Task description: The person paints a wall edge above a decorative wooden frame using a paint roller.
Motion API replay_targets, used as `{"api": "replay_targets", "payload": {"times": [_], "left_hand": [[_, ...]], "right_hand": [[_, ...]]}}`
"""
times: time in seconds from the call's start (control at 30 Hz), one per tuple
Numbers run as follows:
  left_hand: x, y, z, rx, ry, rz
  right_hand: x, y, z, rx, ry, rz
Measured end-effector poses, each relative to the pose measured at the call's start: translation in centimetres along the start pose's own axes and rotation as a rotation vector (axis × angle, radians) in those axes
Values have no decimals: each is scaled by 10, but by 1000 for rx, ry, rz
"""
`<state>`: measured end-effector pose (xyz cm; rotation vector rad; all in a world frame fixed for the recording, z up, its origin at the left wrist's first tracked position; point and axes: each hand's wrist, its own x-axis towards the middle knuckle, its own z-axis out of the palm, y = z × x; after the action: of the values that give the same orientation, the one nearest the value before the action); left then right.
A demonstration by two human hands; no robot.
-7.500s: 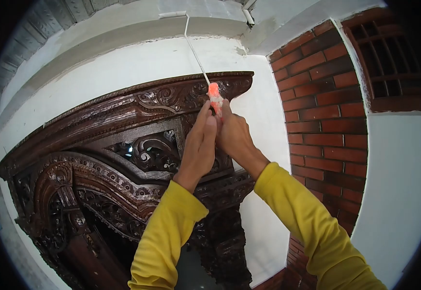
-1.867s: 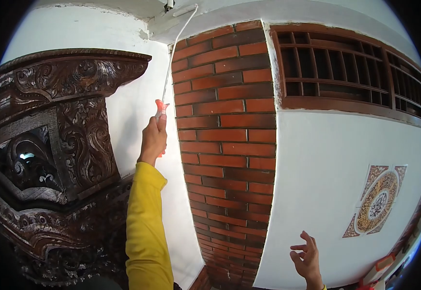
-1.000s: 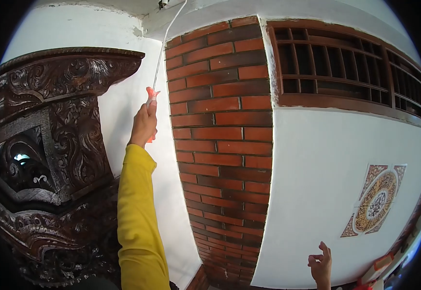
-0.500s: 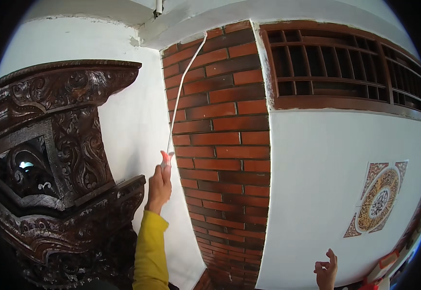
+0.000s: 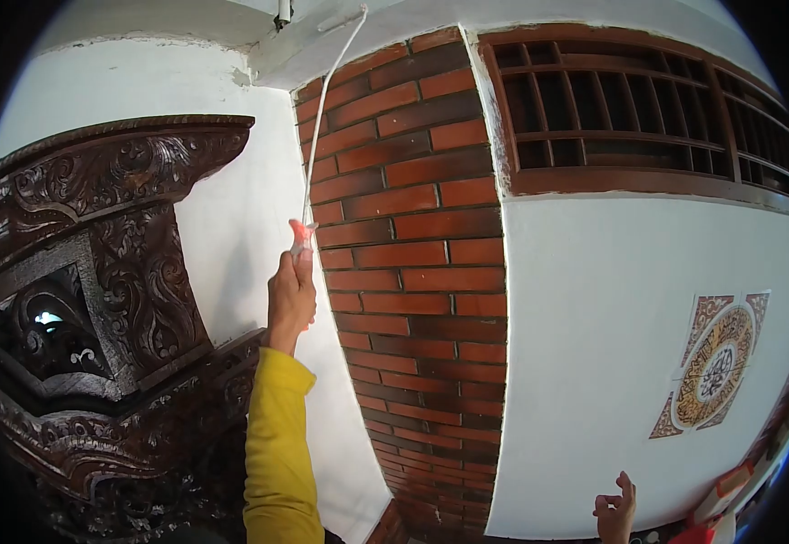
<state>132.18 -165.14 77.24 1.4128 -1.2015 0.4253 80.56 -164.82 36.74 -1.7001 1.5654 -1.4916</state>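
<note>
My left hand, in a yellow sleeve, is closed round the red handle of a long thin white rod. The rod slants up in front of the brick column, and its bent tip is at the pale beam above the bricks. What is fitted at the tip is too small to make out. Low on the right, my right hand is raised before the white wall, with one finger stretched up and another bent apart from it. Nothing shows in its fingers; its lower part is cut off.
Dark carved woodwork juts out on the left beside the column. A brown wooden grille fills the wall's upper right. Below it hangs a patterned square panel. Boxes stand at the lower right corner.
My left hand has risen and moved slightly left with the rod; its tip has gone from the top bricks up to the beam. My right hand has barely moved. The view has shifted slightly.
</note>
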Motion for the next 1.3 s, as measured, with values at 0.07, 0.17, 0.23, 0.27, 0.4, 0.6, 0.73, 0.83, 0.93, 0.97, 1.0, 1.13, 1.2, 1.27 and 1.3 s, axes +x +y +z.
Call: {"api": "replay_targets", "payload": {"times": [0.07, 0.17, 0.23, 0.27, 0.4, 0.6, 0.73, 0.83, 0.93, 0.97, 1.0, 1.13, 1.2, 1.27, 1.3], "left_hand": [[31, -17, 10, 11, 65, 178], [68, 22, 0, -55, 0, 96], [68, 51, -5, -78, -34, 16], [68, 56, -4, -63, -40, -7], [31, 7, 24, 14, 18, 24], [-24, -38, 37, -2, 102, 71], [-14, 4, 9, -40, -6, -140], [26, -6, 8, -32, 6, -50], [68, 15, -4, -65, 3, -13], [75, 23, -9, -65, -6, -21], [74, 25, -13, -66, -19, -38], [57, -6, -14, -33, -18, -39], [32, -48, 1, 24, 71, 74], [3, -32, -4, -61, -21, -77], [-1, -30, -6, -123, -65, -131]], "right_hand": [[-2, 0, -3, 2, 0, 56], [5, 7, 1, 8, 46, -34], [4, 1, 0, 17, 26, -10], [6, -2, 0, 26, 19, -1], [-7, 17, 5, 39, 9, -44], [-7, 11, -7, 15, 21, 34], [1, 22, -8, -25, 10, 18], [4, 12, -2, -7, 96, -107], [10, -21, 11, 115, 45, -17], [13, -35, 18, 170, -5, 55], [15, -51, 27, 203, -62, 28], [8, -123, 59, 251, -356, -123], [12, -155, 85, 331, -408, -401], [26, -211, 99, 273, -562, -512], [33, -244, 109, 305, -550, -642]]}}
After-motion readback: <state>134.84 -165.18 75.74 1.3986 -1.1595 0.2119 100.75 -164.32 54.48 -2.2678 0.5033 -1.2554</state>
